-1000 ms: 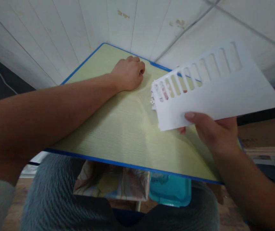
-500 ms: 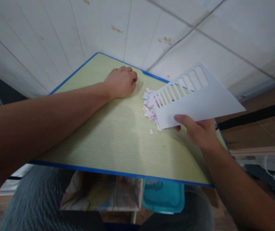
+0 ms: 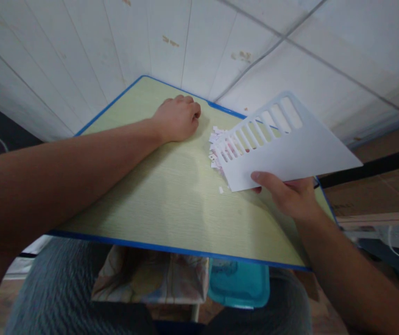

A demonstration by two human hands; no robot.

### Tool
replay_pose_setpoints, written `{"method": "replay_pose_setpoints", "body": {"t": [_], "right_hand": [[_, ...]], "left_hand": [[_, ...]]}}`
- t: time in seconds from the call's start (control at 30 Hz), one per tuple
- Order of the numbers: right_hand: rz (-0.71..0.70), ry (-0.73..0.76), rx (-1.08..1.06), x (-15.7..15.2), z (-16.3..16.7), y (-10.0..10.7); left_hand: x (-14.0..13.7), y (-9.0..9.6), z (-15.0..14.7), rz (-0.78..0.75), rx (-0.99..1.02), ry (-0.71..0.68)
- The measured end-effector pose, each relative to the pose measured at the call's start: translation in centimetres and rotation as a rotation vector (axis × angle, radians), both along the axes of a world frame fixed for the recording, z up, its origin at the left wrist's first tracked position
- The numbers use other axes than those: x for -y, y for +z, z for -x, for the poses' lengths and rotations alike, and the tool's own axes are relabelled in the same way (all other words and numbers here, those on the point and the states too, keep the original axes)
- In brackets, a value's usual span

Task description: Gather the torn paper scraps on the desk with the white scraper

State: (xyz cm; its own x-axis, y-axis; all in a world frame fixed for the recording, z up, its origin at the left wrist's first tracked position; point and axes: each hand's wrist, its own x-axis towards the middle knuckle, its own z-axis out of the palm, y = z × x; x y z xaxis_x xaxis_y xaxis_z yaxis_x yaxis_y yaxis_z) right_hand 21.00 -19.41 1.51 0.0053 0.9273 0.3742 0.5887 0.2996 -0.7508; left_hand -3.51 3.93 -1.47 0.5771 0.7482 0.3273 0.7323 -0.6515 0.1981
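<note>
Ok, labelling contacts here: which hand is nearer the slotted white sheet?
Right. The right hand holds the slotted white sheet at its lower edge; the left hand rests on the tabletop, apart from the sheet, to its left.

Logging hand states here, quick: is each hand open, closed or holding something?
Left hand: closed in a loose fist at the tabletop; any contents cannot be told.
Right hand: holding a white slotted sheet.

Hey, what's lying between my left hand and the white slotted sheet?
The head view shows a stretch of yellowish tabletop next to your left hand, then a heap of small paper scraps, partly hidden behind the white slotted sheet.
</note>
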Motion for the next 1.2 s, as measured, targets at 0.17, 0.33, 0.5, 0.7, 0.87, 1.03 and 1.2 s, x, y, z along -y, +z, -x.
{"method": "replay_pose_setpoints", "body": {"t": [0.17, 0.33, 0.5, 0.7, 0.87, 1.03, 1.2], "right_hand": [[0.074, 0.095, 0.023, 0.9, 1.1, 0.1], [0.023, 0.024, -0.042, 0.5, 1.1, 0.3], [0.049, 0.080, -0.034, 0.2, 1.2, -0.1], [0.034, 0.081, 0.020, 0.3, 1.6, -0.9], [0.015, 0.053, 0.092, 0.1, 1.7, -1.0], [-0.003, 0.015, 0.138, -0.1, 2.0, -1.0], [0.010, -0.033, 0.051, 0.2, 1.9, -0.5]], "left_hand": [[0.8, 0.7, -0.2, 0.017, -0.060, 0.027], [0.9, 0.8, -0.2, 0.036, -0.037, 0.026], [0.2, 0.1, -0.1, 0.006, 0.001, 0.000], [-0.2, -0.3, 0.0, -0.001, 0.017, -0.011], [-0.6, -0.6, 0.1, 0.022, 0.073, -0.016], [-0.3, -0.3, 0.0, -0.011, 0.019, -0.008], [-0.4, -0.5, 0.0, -0.041, 0.009, -0.011]]}}
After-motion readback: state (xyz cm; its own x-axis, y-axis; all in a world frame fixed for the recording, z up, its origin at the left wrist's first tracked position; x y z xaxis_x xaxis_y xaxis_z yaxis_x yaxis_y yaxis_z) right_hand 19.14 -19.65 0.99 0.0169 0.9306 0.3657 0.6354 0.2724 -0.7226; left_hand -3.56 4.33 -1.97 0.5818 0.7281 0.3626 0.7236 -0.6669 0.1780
